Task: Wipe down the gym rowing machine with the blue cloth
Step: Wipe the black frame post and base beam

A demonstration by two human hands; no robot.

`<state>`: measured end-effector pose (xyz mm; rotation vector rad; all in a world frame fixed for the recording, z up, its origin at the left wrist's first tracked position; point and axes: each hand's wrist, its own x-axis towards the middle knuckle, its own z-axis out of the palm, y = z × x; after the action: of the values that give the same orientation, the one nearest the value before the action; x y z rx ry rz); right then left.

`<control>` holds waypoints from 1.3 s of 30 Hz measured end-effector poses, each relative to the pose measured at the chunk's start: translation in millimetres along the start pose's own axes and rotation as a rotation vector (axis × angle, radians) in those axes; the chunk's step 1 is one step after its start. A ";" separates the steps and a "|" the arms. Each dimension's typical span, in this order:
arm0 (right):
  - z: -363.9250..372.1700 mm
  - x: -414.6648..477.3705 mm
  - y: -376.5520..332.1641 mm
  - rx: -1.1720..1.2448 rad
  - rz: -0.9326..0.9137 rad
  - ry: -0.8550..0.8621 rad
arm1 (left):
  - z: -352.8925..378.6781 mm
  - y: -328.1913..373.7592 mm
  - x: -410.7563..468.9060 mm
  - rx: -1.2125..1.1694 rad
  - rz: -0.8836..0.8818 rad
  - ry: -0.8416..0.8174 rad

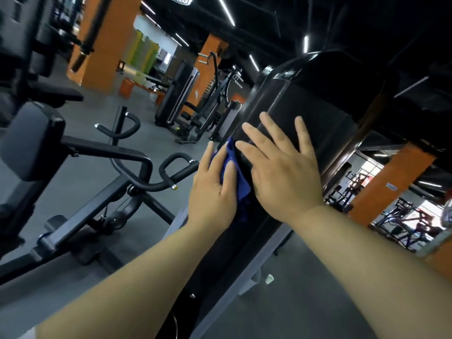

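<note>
Could drop crumpled blue cloth [239,178], merely pressed flat-fingered by left hand [211,189] onto glossy black housing [318,106]; right hand [286,177] splayed wide.

Hands [212,189] [283,174], blue cloth [241,182] on black housing [318,113]

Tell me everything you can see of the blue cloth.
The blue cloth is deep blue, soft-looking fabric, bunched and creased. Only a strip shows, beside and under the left hand, darkening in shadow lower down. It lies against the left edge of the machine's glossy black housing. The left hand's fairly straight fingers press it there. The right hand rests flat on the housing beside it; contact with the cloth cannot be told.
</note>
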<state>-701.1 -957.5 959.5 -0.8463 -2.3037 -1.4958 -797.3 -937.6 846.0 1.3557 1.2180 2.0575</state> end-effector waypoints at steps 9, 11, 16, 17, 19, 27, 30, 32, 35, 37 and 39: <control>21.0 -10.8 -21.8 -0.023 0.008 0.093 | -27.7 -84.6 -84.7 -0.130 -0.392 -0.037; 21.8 -10.7 -23.0 -0.035 0.013 0.108 | -28.5 -75.4 -75.9 -0.154 -0.441 -0.027; 20.8 -9.8 -26.2 -0.051 0.031 0.105 | -16.4 -39.6 -30.1 -0.130 -0.117 -0.009; 21.0 -10.5 -27.4 -0.048 0.034 0.106 | -14.9 -33.4 -26.4 -0.098 -0.051 -0.029; 20.7 -10.9 -28.3 -0.034 0.039 0.102 | -15.2 -35.1 -29.6 -0.031 0.013 -0.067; 32.2 -27.8 -65.1 -0.013 -0.047 -0.058 | -69.5 -108.5 -71.8 0.274 -0.175 -0.541; 34.6 -31.5 -70.9 0.007 -0.059 -0.092 | -85.7 -120.3 -80.7 0.327 -0.405 -0.718; 33.2 -31.4 -69.2 0.002 -0.061 -0.117 | -91.4 -118.5 -84.5 0.362 -0.464 -0.756; 31.9 -31.4 -69.4 0.009 -0.053 -0.142 | -96.4 -105.5 -79.0 0.280 -0.373 -0.539; 31.7 -31.3 -71.7 0.012 -0.041 -0.140 | -93.0 -96.7 -67.0 0.073 -0.342 -0.345; 31.8 -31.0 -72.6 0.012 -0.028 -0.132 | -84.2 -93.2 -53.4 0.026 -0.284 -0.390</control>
<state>-717.3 -960.7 876.0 -0.9400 -2.4250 -1.4772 -859.6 -962.2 727.0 1.4179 1.1842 1.5043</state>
